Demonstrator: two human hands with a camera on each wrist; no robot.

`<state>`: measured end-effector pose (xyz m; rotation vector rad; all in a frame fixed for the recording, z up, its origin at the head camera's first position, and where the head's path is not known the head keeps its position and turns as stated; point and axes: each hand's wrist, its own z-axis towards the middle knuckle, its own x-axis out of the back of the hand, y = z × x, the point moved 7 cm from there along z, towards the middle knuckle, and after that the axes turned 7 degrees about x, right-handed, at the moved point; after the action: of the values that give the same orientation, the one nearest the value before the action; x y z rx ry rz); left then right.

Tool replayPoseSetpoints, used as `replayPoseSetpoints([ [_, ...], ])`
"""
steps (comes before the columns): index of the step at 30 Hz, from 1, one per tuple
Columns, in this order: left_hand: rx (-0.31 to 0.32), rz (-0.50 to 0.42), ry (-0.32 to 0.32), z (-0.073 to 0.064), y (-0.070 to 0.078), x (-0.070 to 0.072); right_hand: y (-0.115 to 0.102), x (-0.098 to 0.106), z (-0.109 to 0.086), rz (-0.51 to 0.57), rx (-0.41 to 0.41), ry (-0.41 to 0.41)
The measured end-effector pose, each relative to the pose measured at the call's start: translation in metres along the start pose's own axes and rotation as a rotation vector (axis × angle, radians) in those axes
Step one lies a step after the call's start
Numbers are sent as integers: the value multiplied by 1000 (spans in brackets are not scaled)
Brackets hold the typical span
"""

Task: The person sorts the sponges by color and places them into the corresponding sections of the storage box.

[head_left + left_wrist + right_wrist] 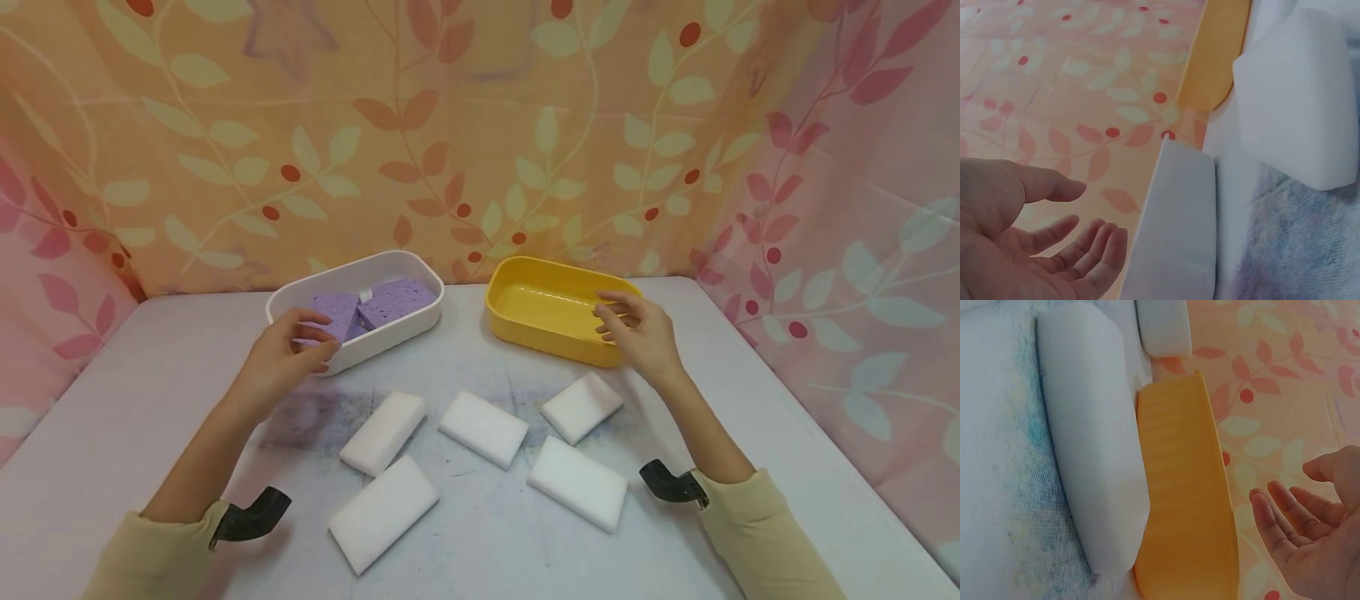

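My left hand [288, 354] is held over the near left edge of a white tub [390, 333], fingers loosely bent with nothing between them. Purple sponges [397, 300] lie inside that tub, partly hidden by the hand. Above the right end of a yellow tub [555, 340] hovers my right hand [643, 337], its fingers relaxed and its grasp empty. The yellow tub's visible floor is bare. In the right wrist view, the thumb and fingers of the right hand [1316, 531] stand apart, and the left wrist view shows the left hand [1041, 231] likewise.
Several white foam blocks lie on the white table [465, 542] in front of the tubs, among them a front left block [384, 512], a middle block [483, 427] and a right block [579, 483]. A leaf-patterned curtain [480, 125] hangs behind and at both sides.
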<state>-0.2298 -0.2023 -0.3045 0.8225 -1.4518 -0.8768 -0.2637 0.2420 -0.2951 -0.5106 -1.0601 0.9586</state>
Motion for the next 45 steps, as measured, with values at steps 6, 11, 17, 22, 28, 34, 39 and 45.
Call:
replayPoseSetpoints([
  [6, 6, 51, -82, -3, -1, -17, 5, 9, -1, -3, -11, 36],
  [11, 24, 101, -162, -4, -4, -29, 15, 17, 0, 4, -47, 84],
  [17, 48, 147, -225, -5, -7, -41, 29, 27, 1, -6, -81, 126],
  [22, 69, 155, -260, -4, -12, -49, 39, 34, -2, -10, -105, 154],
  [28, 38, 157, -295, -4, -14, -57, 51, 43, -4, -38, -140, 176],
  [34, 44, 164, -346, -8, -16, -65, 60, 48, -5, -44, -176, 193],
  [39, 49, 196, -364, -10, -17, -71, 66, 50, -7, -46, -215, 182],
  [45, 56, 260, -357, -11, -21, -75, 78, 49, -9, 3, -255, 148],
])
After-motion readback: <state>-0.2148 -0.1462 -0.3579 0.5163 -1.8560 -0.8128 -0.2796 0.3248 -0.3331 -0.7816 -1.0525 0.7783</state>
